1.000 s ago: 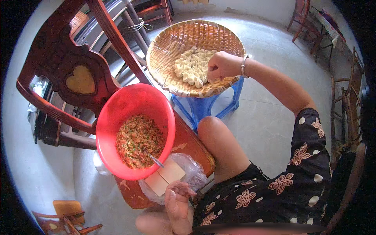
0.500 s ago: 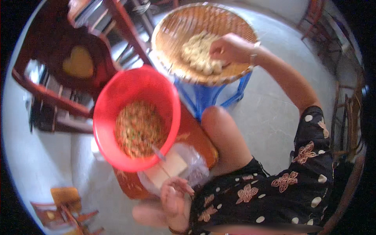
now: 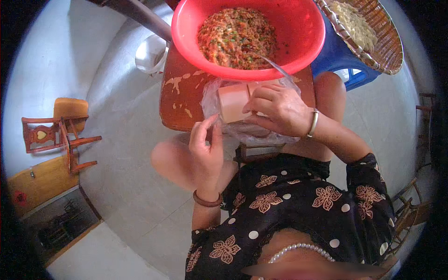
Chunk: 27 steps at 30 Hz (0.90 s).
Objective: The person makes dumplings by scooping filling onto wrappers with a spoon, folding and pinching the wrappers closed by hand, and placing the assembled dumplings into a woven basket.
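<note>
My left hand (image 3: 207,142) pinches at the near-left edge of a crumpled clear plastic bag (image 3: 211,93). My right hand (image 3: 275,109) has its fingers curled on a stack of pale square wrappers (image 3: 232,102) lying on that bag; part of the stack is under the hand. The bag rests on a worn wooden chair seat (image 3: 179,102), just in front of a red plastic bowl (image 3: 305,42) of chopped filling (image 3: 238,37) with green bits. A metal spoon's handle (image 3: 278,66) reaches over the bowl's near rim, above my right hand.
A woven basket (image 3: 389,51) of dumplings (image 3: 354,25) sits on a blue stool (image 3: 333,56) at upper right. A silvery container (image 3: 149,53) is behind the seat. Wooden chairs (image 3: 39,135) stand along the left wall, others (image 3: 413,205) at the right. My knees flank the seat.
My right hand has moved from the dumpling basket down to the wrappers, and my left hand has risen to the bag's edge. The view has swung, shifting the basket to upper right.
</note>
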Available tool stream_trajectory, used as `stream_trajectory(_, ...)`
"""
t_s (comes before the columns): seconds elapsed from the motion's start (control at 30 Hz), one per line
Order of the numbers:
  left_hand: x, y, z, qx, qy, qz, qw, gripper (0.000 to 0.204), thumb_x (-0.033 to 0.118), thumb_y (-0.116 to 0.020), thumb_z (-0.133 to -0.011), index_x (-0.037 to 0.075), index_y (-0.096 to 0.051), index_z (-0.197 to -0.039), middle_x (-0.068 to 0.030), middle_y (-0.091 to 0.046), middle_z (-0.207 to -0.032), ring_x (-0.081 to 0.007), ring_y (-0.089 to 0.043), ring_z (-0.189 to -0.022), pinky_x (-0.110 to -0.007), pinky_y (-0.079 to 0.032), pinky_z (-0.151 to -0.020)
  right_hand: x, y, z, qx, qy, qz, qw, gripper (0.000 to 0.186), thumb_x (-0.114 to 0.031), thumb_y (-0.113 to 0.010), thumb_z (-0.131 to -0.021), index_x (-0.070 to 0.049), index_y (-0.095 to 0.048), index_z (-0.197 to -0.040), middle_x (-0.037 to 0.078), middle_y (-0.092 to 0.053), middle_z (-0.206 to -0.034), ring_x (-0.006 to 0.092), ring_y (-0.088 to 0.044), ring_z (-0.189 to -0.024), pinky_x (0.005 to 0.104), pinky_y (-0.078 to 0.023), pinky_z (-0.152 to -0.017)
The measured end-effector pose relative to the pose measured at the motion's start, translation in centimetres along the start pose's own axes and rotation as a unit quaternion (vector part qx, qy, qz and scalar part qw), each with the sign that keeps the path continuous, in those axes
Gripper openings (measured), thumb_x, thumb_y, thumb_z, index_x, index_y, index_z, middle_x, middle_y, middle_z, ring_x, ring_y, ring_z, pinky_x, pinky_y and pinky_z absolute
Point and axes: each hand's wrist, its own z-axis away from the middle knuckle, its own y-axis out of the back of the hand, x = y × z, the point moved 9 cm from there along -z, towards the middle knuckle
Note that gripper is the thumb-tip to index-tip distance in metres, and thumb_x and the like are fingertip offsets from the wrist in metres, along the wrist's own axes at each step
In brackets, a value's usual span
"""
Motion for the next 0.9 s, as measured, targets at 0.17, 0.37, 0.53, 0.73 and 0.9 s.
stream_trajectory(0.17, -1.1, -0.1, 0.4, -0.005, -0.006, 0.042, 0.999, 0.015, 0.003, -0.062, -0.092, -0.001, -0.065, -0.106, -0.0031, -0.059, -0.089, -0.0094, -0.054, -0.077, -0.023, -0.046, -0.07, 0.9, -1.9, -0.2, -0.033, -0.049, 0.053, 0.997, 0.021, -0.026, -0.071, -0.079, -0.008, -0.067, -0.09, 0.011, -0.061, -0.09, 0.0311, -0.06, -0.093, 0.0447, -0.045, -0.086)
stream_trajectory(0.37, -1.1, -0.6, 0.1, -0.013, -0.02, 0.085, 0.996, 0.015, 0.005, -0.062, -0.092, 0.0, -0.066, -0.105, -0.0053, -0.061, -0.087, -0.0131, -0.058, -0.08, -0.026, -0.048, -0.073, 1.7, -2.4, -0.9, -0.089, -0.091, 0.035, 0.991, 0.019, -0.024, -0.066, -0.081, -0.006, -0.065, -0.087, 0.015, -0.064, -0.087, 0.0359, -0.062, -0.086, 0.0483, -0.047, -0.079)
stream_trajectory(0.53, 0.2, 0.1, -0.9, 0.004, -0.103, 0.013, 0.995, 0.02, 0.007, -0.065, -0.089, 0.002, -0.066, -0.108, -0.0114, -0.061, -0.104, -0.0243, -0.059, -0.094, -0.033, -0.048, -0.082, 1.5, -2.6, -1.3, -0.079, -0.101, 0.102, 0.987, 0.019, -0.021, -0.065, -0.086, -0.003, -0.064, -0.089, 0.015, -0.063, -0.082, 0.0361, -0.062, -0.081, 0.0453, -0.048, -0.073)
stream_trajectory(0.73, 3.2, -0.4, -2.8, -0.011, -0.24, -0.084, 0.967, 0.028, 0.018, -0.069, -0.085, 0.005, -0.067, -0.11, -0.0175, -0.055, -0.126, -0.0359, -0.05, -0.12, -0.045, -0.038, -0.103, 2.5, -1.6, -1.1, -0.069, -0.194, -0.066, 0.976, 0.021, -0.023, -0.065, -0.087, -0.002, -0.063, -0.085, 0.016, -0.065, -0.074, 0.0353, -0.065, -0.072, 0.0459, -0.05, -0.066)
stream_trajectory(0.9, 4.8, -2.1, -3.9, -0.07, -0.329, -0.13, 0.933, 0.025, 0.016, -0.07, -0.082, 0.005, -0.068, -0.105, -0.0193, -0.055, -0.126, -0.0375, -0.05, -0.122, -0.045, -0.039, -0.104, 1.1, 0.6, -1.1, -0.031, -0.116, -0.075, 0.99, 0.019, -0.021, -0.069, -0.084, -0.004, -0.062, -0.082, 0.013, -0.062, -0.073, 0.0321, -0.063, -0.067, 0.0423, -0.049, -0.061)
